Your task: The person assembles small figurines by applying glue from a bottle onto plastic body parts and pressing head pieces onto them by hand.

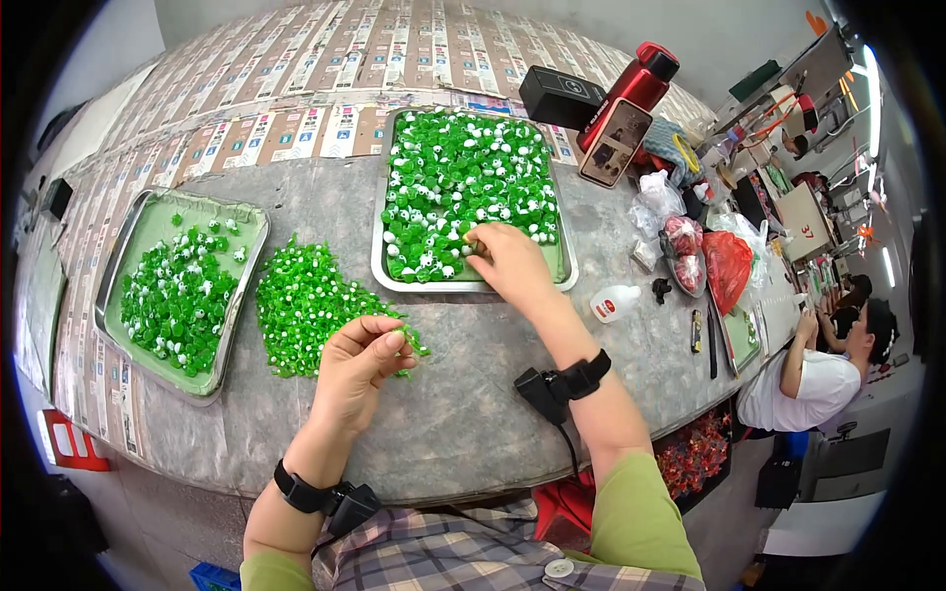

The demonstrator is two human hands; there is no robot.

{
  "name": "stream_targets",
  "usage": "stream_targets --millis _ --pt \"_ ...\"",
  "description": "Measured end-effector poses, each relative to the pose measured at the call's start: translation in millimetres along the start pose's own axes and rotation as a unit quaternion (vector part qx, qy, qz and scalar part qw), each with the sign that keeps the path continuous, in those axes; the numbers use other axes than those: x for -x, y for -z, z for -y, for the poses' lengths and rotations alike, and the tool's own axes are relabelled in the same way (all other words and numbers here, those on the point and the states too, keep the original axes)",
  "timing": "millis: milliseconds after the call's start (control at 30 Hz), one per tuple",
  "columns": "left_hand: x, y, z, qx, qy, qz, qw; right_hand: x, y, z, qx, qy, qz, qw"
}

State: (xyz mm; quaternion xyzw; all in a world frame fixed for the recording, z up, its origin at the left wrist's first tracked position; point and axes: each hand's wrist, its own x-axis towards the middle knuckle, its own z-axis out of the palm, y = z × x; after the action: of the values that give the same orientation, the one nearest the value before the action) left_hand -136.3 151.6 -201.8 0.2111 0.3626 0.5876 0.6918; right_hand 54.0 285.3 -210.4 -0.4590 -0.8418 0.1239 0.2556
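My left hand (357, 369) hovers at the near right edge of a heap of small bright green pieces with pale spots (305, 310). Its thumb and forefinger are pinched together; what sits between them is too small to make out. Over the near rim of a large metal tray (424, 286), my right hand (510, 264) reaches in with bent fingers. Its thumb and forefinger close on the pieces there, though which one they grip is unclear. Green pieces with white ball-like parts marked black (468, 182) fill this tray.
On the left, a second tray (236, 325) holds more green-and-white pieces (177, 305). A red bottle (636, 84), phone (616, 143), black box (562, 97) and small white bottle (615, 302) stand right. Farther right are plastic bags (727, 266) and another person (818, 384).
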Motion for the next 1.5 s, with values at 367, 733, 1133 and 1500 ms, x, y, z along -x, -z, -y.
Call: stream_targets --millis 367,733,1133,1500 --pt "7 3 0 -0.012 -0.001 0.034 0.999 34 37 70 -0.286 -0.089 0.083 0.95" --pt "6 -1 3 0.001 0.023 0.09 0.996 63 19 78 -0.643 -0.189 0.143 0.729" --pt "5 0 5 0.003 0.006 0.03 1.0 67 19 87 -0.629 -0.176 0.06 0.755" --pt "9 -5 7 -0.159 -0.11 0.016 0.981 68 14 93 -0.594 -0.174 0.059 0.783"
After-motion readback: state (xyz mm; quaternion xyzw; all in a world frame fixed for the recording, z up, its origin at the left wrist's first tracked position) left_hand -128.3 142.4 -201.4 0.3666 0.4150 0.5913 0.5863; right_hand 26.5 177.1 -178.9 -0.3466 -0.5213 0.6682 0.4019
